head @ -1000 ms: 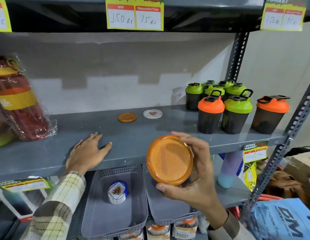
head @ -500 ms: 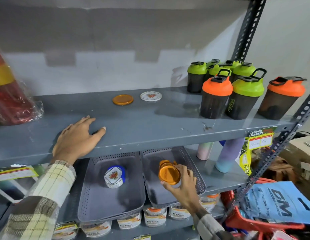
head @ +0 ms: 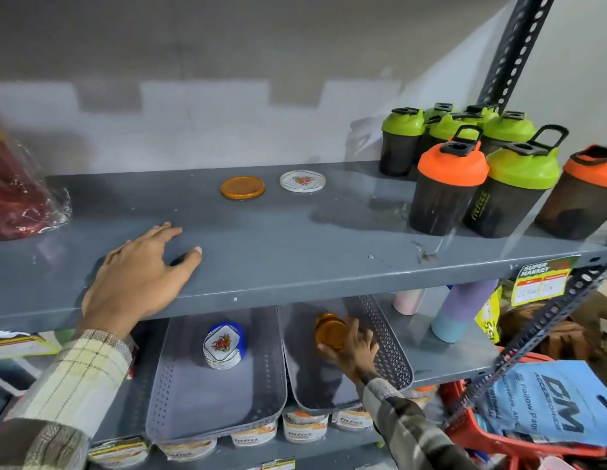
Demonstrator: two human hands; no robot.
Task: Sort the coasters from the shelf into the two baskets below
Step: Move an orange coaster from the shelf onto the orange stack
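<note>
The orange coaster (head: 330,331) sits low and right of centre in the frame, inside the right basket (head: 390,347), with the right hand (head: 354,349) closed around its lower edge, apparently setting it down on others of its kind; how many lie beneath cannot be told. The placing step looks nearly done; next the fingers must let go and reach up. Two coasters remain on the shelf (head: 295,252): one orange (head: 242,187), one white floral (head: 302,180). The left basket (head: 193,395) holds a small floral stack (head: 223,346). The left hand (head: 139,276) rests flat, fingers spread, gripping nothing
</note>
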